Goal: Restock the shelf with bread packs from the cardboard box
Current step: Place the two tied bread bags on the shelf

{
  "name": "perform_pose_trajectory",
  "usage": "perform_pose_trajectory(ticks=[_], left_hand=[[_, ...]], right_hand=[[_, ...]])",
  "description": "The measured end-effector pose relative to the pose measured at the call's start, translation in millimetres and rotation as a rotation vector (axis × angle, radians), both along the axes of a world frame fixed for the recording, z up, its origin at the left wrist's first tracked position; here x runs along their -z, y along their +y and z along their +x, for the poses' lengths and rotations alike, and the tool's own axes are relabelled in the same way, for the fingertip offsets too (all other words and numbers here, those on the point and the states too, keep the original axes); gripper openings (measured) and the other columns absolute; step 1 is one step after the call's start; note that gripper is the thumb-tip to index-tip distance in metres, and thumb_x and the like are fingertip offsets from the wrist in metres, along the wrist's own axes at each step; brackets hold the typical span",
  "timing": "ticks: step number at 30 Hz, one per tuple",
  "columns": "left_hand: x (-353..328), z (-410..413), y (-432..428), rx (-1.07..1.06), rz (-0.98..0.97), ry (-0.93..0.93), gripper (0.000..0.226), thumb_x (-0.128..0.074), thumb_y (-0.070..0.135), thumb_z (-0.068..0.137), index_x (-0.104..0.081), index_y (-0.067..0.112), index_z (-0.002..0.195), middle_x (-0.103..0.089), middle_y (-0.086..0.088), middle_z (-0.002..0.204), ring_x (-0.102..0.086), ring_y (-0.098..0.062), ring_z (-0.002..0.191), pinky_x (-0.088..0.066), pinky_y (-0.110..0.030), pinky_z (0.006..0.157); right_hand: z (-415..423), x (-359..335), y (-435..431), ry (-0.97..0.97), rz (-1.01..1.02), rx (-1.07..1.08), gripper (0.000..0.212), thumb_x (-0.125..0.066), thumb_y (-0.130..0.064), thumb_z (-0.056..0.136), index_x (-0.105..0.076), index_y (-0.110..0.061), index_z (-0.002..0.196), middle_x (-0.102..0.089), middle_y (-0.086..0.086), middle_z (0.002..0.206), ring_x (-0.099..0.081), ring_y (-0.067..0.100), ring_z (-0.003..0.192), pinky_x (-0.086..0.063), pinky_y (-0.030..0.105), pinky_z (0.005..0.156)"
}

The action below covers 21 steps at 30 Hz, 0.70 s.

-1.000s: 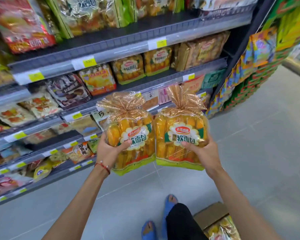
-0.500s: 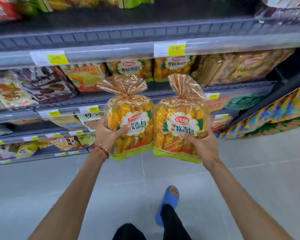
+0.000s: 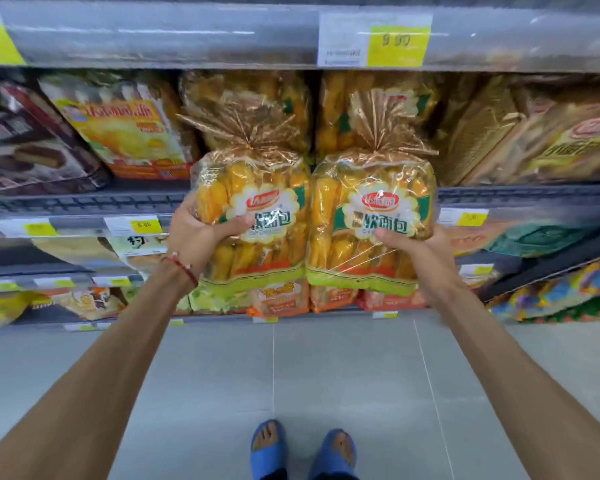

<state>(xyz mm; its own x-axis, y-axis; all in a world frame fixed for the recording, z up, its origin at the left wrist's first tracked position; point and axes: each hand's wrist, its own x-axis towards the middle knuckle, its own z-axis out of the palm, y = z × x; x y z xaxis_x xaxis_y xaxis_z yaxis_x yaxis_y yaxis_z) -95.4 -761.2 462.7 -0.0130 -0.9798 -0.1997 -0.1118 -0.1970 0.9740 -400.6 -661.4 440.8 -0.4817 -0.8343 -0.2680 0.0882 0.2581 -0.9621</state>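
Centrally, two bread packs are held upright and side by side in front of the shelving, their inner edges touching. The left bread pack is gripped by the left hand, the thumb pressed across its front label and the fingers wrapped round its outer side. The right bread pack is gripped likewise by the right hand, thumb laid on the front, fingers hidden behind the far edge. Each pack is a clear bag filled with yellow finger-shaped soft breads standing on end, closed at 12 o'clock by a gathered gold twist and banded in green along the bottom.

Directly behind the twists, at 12 o'clock from the held packs, matching stocked bread packs are seen on the middle shelf. At 9 o'clock on the same shelf an orange cake pack is leaned, and at 3 o'clock tan bread bags are stacked. A yellow price tag is fixed to the rail of the shelf above, at 1 o'clock. A red bracelet is worn on the left wrist. At 6 o'clock, blue slippers are seen on the grey tiled floor. The cardboard box is out of sight.
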Motion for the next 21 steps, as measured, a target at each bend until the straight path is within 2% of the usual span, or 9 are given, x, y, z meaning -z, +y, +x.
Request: perform_pose_trajectory(ticks=[2, 4, 6, 9, 12, 14, 15, 18, 21], left_hand=[[0.7, 1.0, -12.9, 0.038, -0.031, 0.024, 0.055, -0.091, 0.013, 0.059, -0.066, 0.011, 0.108, -0.075, 0.003, 0.085, -0.074, -0.013, 0.075, -0.057, -0.025, 0.059], [-0.8, 1.8, -25.4, 0.056, -0.054, 0.066, 0.054, -0.089, 0.009, 0.060, -0.066, 0.009, 0.109, -0.075, 0.000, 0.087, -0.074, -0.013, 0.074, -0.057, -0.025, 0.060], [-10.3, 0.1, -37.0, 0.068, -0.074, 0.092, 0.042, -0.087, 0.006, 0.062, -0.067, 0.010, 0.099, -0.076, 0.003, 0.081, -0.073, -0.011, 0.068, -0.056, -0.024, 0.058], [-31.6, -6.5, -54.0, 0.107, -0.127, 0.107, 0.025, -0.086, 0.007, 0.063, -0.070, 0.014, 0.081, -0.074, 0.003, 0.071, -0.070, -0.010, 0.058, -0.054, -0.022, 0.052], [-43.4, -5.6, -67.1, 0.093, -0.121, 0.117, 0.035, -0.091, 0.020, 0.057, -0.071, 0.005, 0.080, -0.072, -0.003, 0.069, -0.065, -0.015, 0.051, -0.053, -0.025, 0.055], [-46.6, -5.9, -71.1, 0.100, -0.094, 0.131, 0.057, -0.095, 0.029, 0.048, -0.069, -0.001, 0.088, -0.068, -0.011, 0.078, -0.061, -0.018, 0.055, -0.051, -0.030, 0.060], [-48.5, -7.0, -71.8, 0.101, -0.097, 0.149, 0.060, -0.095, 0.030, 0.046, -0.068, 0.000, 0.091, -0.068, -0.011, 0.080, -0.061, -0.018, 0.055, -0.051, -0.030, 0.060], [-57.0, -15.3, -76.2, 0.083, -0.195, 0.234, 0.050, -0.092, 0.019, 0.045, -0.075, 0.006, 0.091, -0.077, -0.005, 0.084, -0.073, -0.018, 0.071, -0.058, -0.034, 0.070], [-65.4, -23.2, -84.8, 0.093, -0.327, 0.255, 0.045, -0.088, 0.017, 0.047, -0.073, 0.007, 0.088, -0.077, 0.002, 0.080, -0.075, -0.011, 0.074, -0.057, -0.023, 0.066]], right_hand=[[-5.9, 6.8, -13.2, -0.001, -0.039, -0.002, 0.054, -0.094, -0.016, 0.065, -0.072, -0.018, 0.114, -0.081, -0.005, 0.102, -0.077, 0.014, 0.097, -0.059, 0.030, 0.084], [-13.4, 4.9, -26.0, -0.038, -0.086, 0.001, 0.059, -0.092, -0.017, 0.062, -0.071, -0.017, 0.117, -0.081, -0.003, 0.100, -0.078, 0.015, 0.093, -0.061, 0.031, 0.078], [-18.8, -4.8, -40.4, -0.068, -0.133, 0.007, 0.062, -0.091, -0.018, 0.061, -0.069, -0.015, 0.119, -0.081, -0.002, 0.100, -0.078, 0.017, 0.092, -0.063, 0.038, 0.080], [-26.3, -26.9, -58.7, -0.057, -0.199, -0.024, 0.056, -0.090, -0.016, 0.063, -0.069, -0.017, 0.114, -0.081, 0.000, 0.100, -0.078, 0.021, 0.094, -0.062, 0.043, 0.088], [-31.8, -45.0, -68.8, -0.015, -0.250, -0.056, 0.043, -0.090, -0.014, 0.062, -0.073, -0.020, 0.101, -0.081, 0.000, 0.096, -0.078, 0.022, 0.093, -0.061, 0.046, 0.090], [-35.5, -50.3, -71.7, 0.024, -0.277, -0.053, 0.038, -0.091, -0.011, 0.065, -0.073, -0.018, 0.098, -0.081, -0.001, 0.093, -0.078, 0.019, 0.090, -0.061, 0.045, 0.090], [-36.8, -51.6, -72.5, 0.036, -0.291, -0.047, 0.038, -0.091, -0.010, 0.066, -0.073, -0.018, 0.099, -0.081, -0.002, 0.091, -0.078, 0.017, 0.088, -0.061, 0.042, 0.088], [-40.1, -58.7, -76.3, 0.050, -0.365, -0.046, 0.041, -0.090, -0.015, 0.063, -0.072, -0.016, 0.100, -0.081, -0.004, 0.089, -0.078, 0.014, 0.087, -0.060, 0.040, 0.086], [-49.5, -68.7, -87.1, 0.126, -0.439, -0.063, 0.044, -0.091, -0.020, 0.063, -0.076, -0.013, 0.103, -0.081, 0.001, 0.099, -0.078, 0.019, 0.095, -0.059, 0.040, 0.091]])
